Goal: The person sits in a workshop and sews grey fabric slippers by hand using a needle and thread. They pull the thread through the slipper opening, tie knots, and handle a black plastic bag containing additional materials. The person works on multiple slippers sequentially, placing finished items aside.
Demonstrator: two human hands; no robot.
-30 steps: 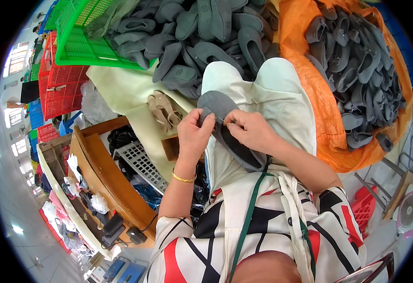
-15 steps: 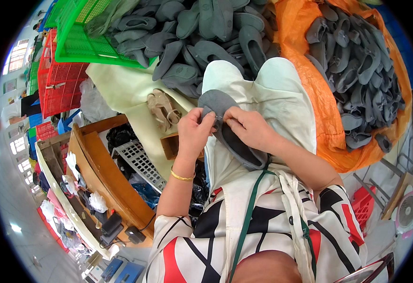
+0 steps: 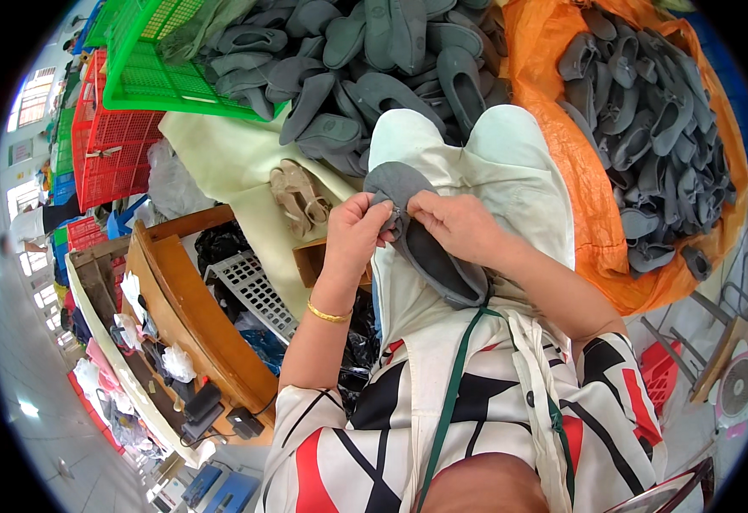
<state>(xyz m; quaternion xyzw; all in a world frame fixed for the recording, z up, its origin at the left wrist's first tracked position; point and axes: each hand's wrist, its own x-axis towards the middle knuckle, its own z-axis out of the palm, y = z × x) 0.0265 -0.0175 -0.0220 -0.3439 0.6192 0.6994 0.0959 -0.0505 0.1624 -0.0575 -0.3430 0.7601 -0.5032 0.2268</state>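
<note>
A grey flat shoe [image 3: 447, 261] lies across my lap, its rounded toe pointing away from me and its heel close to my waist. My left hand [image 3: 355, 229] pinches the left side of the shoe's upper between thumb and fingers. On the other side, my right hand [image 3: 455, 224] closes its fingertips on the edge of the opening near the toe. Between the two hands a small gathered detail shows on the upper; it is too small to make out. White cloth [image 3: 511, 162] covers my knees beneath the shoe.
Many similar grey shoes [image 3: 331, 132] are heaped beyond my knees, beside a green crate [image 3: 126, 94]. An orange sack [image 3: 553, 145] at the right holds more. To the left are beige sandals [image 3: 293, 197], a wooden drawer [image 3: 194, 316], a white basket [image 3: 254, 295] and a red crate [image 3: 100, 137].
Both hands stay on the shoe with hardly any movement. The right fingertips have shifted slightly left, nearer the left hand. The whole view has moved a little.
</note>
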